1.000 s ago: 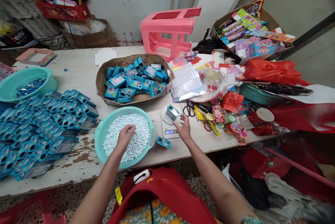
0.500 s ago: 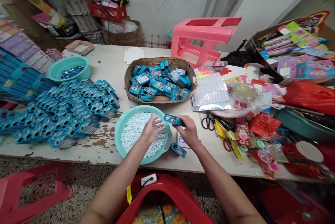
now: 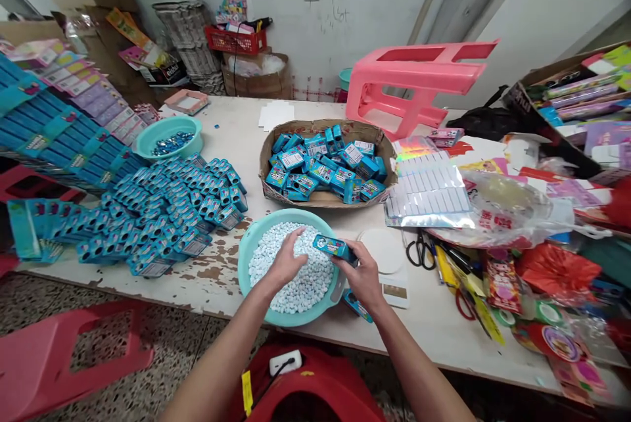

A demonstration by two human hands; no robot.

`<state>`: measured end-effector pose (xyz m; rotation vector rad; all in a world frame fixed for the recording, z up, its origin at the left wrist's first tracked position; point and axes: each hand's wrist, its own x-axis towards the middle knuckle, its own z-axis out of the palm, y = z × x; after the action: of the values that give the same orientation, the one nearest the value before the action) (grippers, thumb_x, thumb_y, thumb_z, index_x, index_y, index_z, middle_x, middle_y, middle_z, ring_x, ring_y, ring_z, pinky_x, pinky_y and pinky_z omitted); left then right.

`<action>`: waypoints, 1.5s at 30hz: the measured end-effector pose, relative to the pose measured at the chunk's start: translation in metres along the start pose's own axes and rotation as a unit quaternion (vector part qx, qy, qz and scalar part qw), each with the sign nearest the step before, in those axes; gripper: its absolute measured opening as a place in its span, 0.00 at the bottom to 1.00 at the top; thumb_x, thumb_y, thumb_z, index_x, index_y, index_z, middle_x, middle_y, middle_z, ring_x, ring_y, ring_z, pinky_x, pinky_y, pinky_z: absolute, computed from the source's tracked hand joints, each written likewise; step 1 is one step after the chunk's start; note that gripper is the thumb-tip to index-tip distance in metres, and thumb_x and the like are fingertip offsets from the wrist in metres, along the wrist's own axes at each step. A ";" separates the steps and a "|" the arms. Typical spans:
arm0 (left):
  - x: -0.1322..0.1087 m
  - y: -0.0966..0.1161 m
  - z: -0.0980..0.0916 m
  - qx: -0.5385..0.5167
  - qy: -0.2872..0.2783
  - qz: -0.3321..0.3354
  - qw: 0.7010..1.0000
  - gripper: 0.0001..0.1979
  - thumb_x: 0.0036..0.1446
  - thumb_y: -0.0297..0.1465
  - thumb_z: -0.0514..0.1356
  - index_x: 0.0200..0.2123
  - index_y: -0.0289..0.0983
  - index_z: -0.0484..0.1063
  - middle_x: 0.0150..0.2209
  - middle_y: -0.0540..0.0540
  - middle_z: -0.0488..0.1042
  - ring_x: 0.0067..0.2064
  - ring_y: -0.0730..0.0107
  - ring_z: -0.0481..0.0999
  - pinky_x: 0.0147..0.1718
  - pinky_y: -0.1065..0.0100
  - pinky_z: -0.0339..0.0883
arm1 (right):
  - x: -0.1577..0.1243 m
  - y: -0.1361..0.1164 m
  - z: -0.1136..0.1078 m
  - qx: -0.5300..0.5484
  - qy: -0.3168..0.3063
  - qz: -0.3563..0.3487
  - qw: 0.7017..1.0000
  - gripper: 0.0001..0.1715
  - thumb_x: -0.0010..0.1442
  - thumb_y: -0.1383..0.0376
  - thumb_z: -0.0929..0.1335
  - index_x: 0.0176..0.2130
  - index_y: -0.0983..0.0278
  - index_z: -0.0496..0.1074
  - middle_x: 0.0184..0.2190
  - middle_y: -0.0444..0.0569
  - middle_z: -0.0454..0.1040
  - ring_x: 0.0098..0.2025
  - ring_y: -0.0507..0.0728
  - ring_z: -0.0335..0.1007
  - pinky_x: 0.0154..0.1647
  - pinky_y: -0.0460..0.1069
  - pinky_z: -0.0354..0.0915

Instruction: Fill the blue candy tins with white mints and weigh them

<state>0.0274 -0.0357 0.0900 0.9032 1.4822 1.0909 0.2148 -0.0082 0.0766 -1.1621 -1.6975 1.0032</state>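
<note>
My right hand (image 3: 363, 272) grips a small blue candy box (image 3: 334, 249) and holds it over the right rim of a teal basin (image 3: 246, 251) filled with small white-blue candies (image 3: 300, 284). My left hand (image 3: 286, 257) rests on the candies in the basin, fingers bent, its fingertips close to the box. Whether it holds candies is hidden. Another small blue box (image 3: 357, 305) lies on the table just under my right wrist. A white kitchen scale (image 3: 389, 271) stands to the right of the basin with nothing on its plate.
A cardboard tray (image 3: 325, 198) of blue boxes sits behind the basin. Several blue boxes (image 3: 167, 211) are spread at left, near a second teal basin (image 3: 170, 136). A pink stool (image 3: 419, 80), scissors (image 3: 419, 251) and packaging clutter fill the right. A red stool (image 3: 64, 356) stands on the floor.
The box was on the scale a second ago; my right hand has lifted it off and brought it over the basin. My left hand stayed in the candies. The view has swung left.
</note>
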 end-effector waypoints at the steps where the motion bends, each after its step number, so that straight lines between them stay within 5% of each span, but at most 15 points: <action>1: -0.004 0.005 -0.002 0.070 -0.042 0.059 0.995 0.30 0.43 0.23 0.62 0.52 0.44 0.68 0.58 0.45 0.64 0.59 0.58 0.60 0.54 0.61 0.57 | -0.003 0.000 0.006 0.015 -0.019 0.005 1.000 0.17 0.54 0.61 0.71 0.44 0.59 0.71 0.40 0.48 0.72 0.44 0.59 0.68 0.46 0.54 0.64; 3: -0.012 0.016 -0.005 0.199 -0.115 0.150 0.962 0.25 0.47 0.25 0.61 0.51 0.43 0.69 0.52 0.46 0.69 0.54 0.60 0.66 0.51 0.62 0.59 | -0.009 0.001 0.016 0.049 -0.060 0.012 0.997 0.18 0.55 0.59 0.71 0.45 0.59 0.71 0.42 0.48 0.72 0.45 0.59 0.68 0.48 0.55 0.65; 5: -0.018 0.022 -0.015 0.268 -0.099 0.170 0.943 0.18 0.50 0.30 0.61 0.46 0.41 0.70 0.45 0.46 0.72 0.47 0.63 0.70 0.48 0.64 0.62 | -0.015 0.005 0.019 0.073 -0.066 0.025 0.995 0.22 0.56 0.58 0.70 0.50 0.58 0.68 0.47 0.49 0.70 0.50 0.60 0.67 0.52 0.57 0.64; 9: -0.024 0.009 -0.081 0.326 0.145 0.107 0.928 0.21 0.51 0.40 0.61 0.46 0.38 0.67 0.44 0.44 0.72 0.45 0.61 0.71 0.45 0.63 0.64 | -0.033 0.031 -0.011 0.053 0.017 0.086 0.995 0.31 0.57 0.57 0.68 0.58 0.57 0.59 0.56 0.54 0.64 0.57 0.62 0.62 0.56 0.61 0.61; 12: -0.013 -0.027 -0.154 0.403 0.321 0.022 0.857 0.24 0.49 0.43 0.61 0.46 0.36 0.66 0.43 0.41 0.71 0.46 0.54 0.70 0.46 0.56 0.63 | -0.062 0.057 -0.048 -0.028 0.031 0.111 0.993 0.28 0.57 0.54 0.68 0.55 0.60 0.62 0.53 0.55 0.67 0.55 0.63 0.64 0.55 0.61 0.61; 15: 0.009 -0.071 -0.207 0.450 0.368 -0.105 0.807 0.25 0.47 0.42 0.62 0.45 0.32 0.65 0.44 0.36 0.70 0.48 0.44 0.69 0.45 0.49 0.63 | -0.096 0.077 -0.063 -0.115 -0.008 0.115 0.987 0.38 0.48 0.52 0.73 0.55 0.60 0.64 0.52 0.55 0.68 0.55 0.65 0.63 0.56 0.63 0.60; 18: 0.024 -0.099 -0.225 0.447 0.364 -0.120 0.808 0.23 0.50 0.39 0.59 0.46 0.31 0.63 0.46 0.36 0.68 0.51 0.40 0.67 0.46 0.46 0.62 | -0.116 0.089 -0.050 -0.155 -0.031 0.130 0.979 0.34 0.45 0.53 0.75 0.50 0.60 0.67 0.47 0.54 0.72 0.51 0.65 0.66 0.53 0.61 0.63; 21: 0.023 -0.103 -0.219 0.449 0.371 -0.096 0.807 0.25 0.53 0.37 0.57 0.52 0.31 0.58 0.52 0.34 0.64 0.56 0.37 0.62 0.50 0.45 0.59 | -0.121 0.093 -0.039 -0.158 -0.016 0.148 0.976 0.20 0.53 0.54 0.70 0.43 0.62 0.70 0.39 0.52 0.74 0.43 0.62 0.70 0.45 0.57 0.67; 23: 0.018 -0.098 -0.206 0.470 0.377 -0.042 0.797 0.25 0.56 0.37 0.55 0.55 0.32 0.56 0.55 0.34 0.62 0.59 0.36 0.58 0.53 0.44 0.55 | -0.120 0.090 -0.044 -0.153 -0.002 0.163 0.975 0.18 0.55 0.54 0.68 0.41 0.62 0.70 0.37 0.51 0.74 0.40 0.61 0.71 0.41 0.55 0.68; 26: 0.011 -0.090 -0.170 0.492 0.356 0.100 0.788 0.22 0.59 0.38 0.52 0.53 0.34 0.60 0.55 0.34 0.63 0.60 0.40 0.57 0.56 0.45 0.52 | -0.112 0.084 -0.070 -0.134 0.029 0.191 0.972 0.22 0.52 0.52 0.70 0.42 0.63 0.71 0.37 0.50 0.75 0.37 0.59 0.71 0.39 0.53 0.67; 29: 0.008 -0.089 -0.120 0.476 0.254 0.188 0.821 0.18 0.60 0.39 0.51 0.49 0.35 0.65 0.52 0.37 0.67 0.57 0.48 0.63 0.56 0.50 0.54 | -0.088 0.085 -0.099 -0.140 0.096 0.188 0.967 0.25 0.50 0.51 0.71 0.42 0.63 0.71 0.37 0.50 0.75 0.37 0.59 0.70 0.39 0.53 0.67; 35: 0.010 -0.106 -0.040 0.472 0.055 0.161 0.865 0.14 0.59 0.38 0.53 0.45 0.40 0.69 0.49 0.39 0.70 0.55 0.53 0.64 0.55 0.55 0.54 | -0.013 0.120 -0.115 -0.173 0.184 0.139 0.957 0.27 0.48 0.51 0.71 0.43 0.65 0.71 0.38 0.51 0.72 0.39 0.60 0.69 0.42 0.55 0.66; 39: 0.006 -0.114 -0.029 0.496 0.014 0.138 0.857 0.16 0.60 0.39 0.51 0.47 0.39 0.69 0.49 0.39 0.70 0.53 0.53 0.66 0.53 0.57 0.56 | 0.004 0.135 -0.115 -0.164 0.169 0.139 0.962 0.29 0.48 0.51 0.71 0.45 0.65 0.71 0.41 0.52 0.71 0.41 0.60 0.69 0.43 0.55 0.66; 45: 0.000 -0.110 -0.023 0.544 -0.009 0.098 0.833 0.17 0.60 0.41 0.50 0.45 0.38 0.70 0.44 0.38 0.71 0.48 0.50 0.67 0.46 0.56 0.59 | -0.031 0.135 -0.127 -0.118 0.253 0.192 0.941 0.35 0.51 0.49 0.69 0.53 0.65 0.66 0.50 0.57 0.66 0.48 0.61 0.66 0.45 0.56 0.67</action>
<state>0.0057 -0.0733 -0.0138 1.8574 2.0286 0.2536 0.3791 0.0167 -0.0108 -1.7832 -1.2199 0.6442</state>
